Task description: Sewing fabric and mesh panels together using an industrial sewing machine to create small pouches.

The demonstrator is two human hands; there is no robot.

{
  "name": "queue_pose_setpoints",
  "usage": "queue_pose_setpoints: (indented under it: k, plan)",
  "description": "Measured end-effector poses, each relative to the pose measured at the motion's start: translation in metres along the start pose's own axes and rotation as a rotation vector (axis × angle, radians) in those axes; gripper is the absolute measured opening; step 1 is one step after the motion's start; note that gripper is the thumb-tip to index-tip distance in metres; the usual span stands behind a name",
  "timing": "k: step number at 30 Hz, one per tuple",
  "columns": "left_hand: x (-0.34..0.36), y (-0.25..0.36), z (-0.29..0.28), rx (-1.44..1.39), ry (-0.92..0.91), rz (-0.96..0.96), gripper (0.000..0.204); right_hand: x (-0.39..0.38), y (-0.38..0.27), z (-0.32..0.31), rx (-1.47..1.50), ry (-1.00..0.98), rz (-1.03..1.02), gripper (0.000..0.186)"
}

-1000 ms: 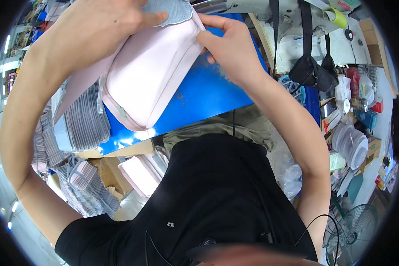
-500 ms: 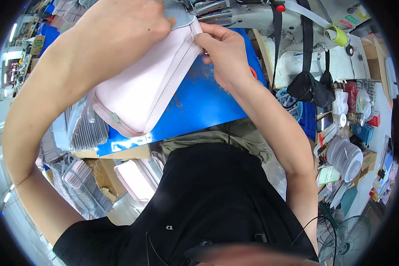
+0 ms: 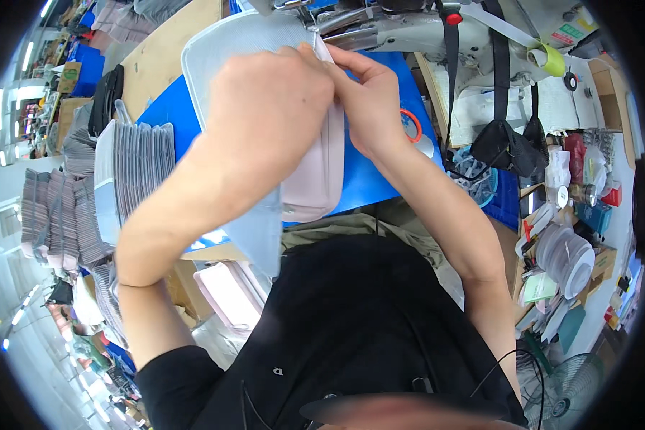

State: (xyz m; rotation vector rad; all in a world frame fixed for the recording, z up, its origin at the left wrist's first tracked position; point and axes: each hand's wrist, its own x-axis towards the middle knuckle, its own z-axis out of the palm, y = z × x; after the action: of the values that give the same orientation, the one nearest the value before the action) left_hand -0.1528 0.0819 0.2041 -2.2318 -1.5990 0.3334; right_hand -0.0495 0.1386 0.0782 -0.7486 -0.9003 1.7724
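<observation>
A pale pink fabric bag piece point(image 3: 314, 188) lies on a blue work surface point(image 3: 369, 188), its long edge running up to the sewing machine point(image 3: 437, 44). Joined or laid along that edge is a light grey ribbed panel point(image 3: 211, 46), which spreads out to the left. My left hand point(image 3: 276, 107) is closed on the top of the pink edge, its fingertips just below the machine's metal parts. Right beside it, my right hand point(image 3: 373, 97) pinches the same edge between thumb and fingers. My left hand and forearm cover much of both pieces.
A stack of grey panels point(image 3: 143, 168) stands at the left, with more bundles point(image 3: 54, 215) beyond. Orange-handled scissors point(image 3: 411, 125) lie right of my right hand. Black straps with a pouch point(image 3: 502, 147) hang at the right. A fan point(image 3: 562, 390) stands at lower right.
My left hand has moved right and down to meet the right hand at the edge. The pink piece has swung to hang more upright, and the grey panel now shows at its left.
</observation>
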Motion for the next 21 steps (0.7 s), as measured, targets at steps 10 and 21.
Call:
queue_pose_setpoints:
  k: [10, 21]
  plan:
    - [0.023, 0.024, 0.031, -0.275, 0.129, -0.253, 0.020, 0.001, 0.020, -0.023, -0.356, -0.069, -0.363, 0.037]
    - [-0.069, 0.100, 0.062, -0.836, 0.517, -0.246, 0.059, -0.107, -0.012, -0.066, -0.675, -0.151, -0.227, 0.042]
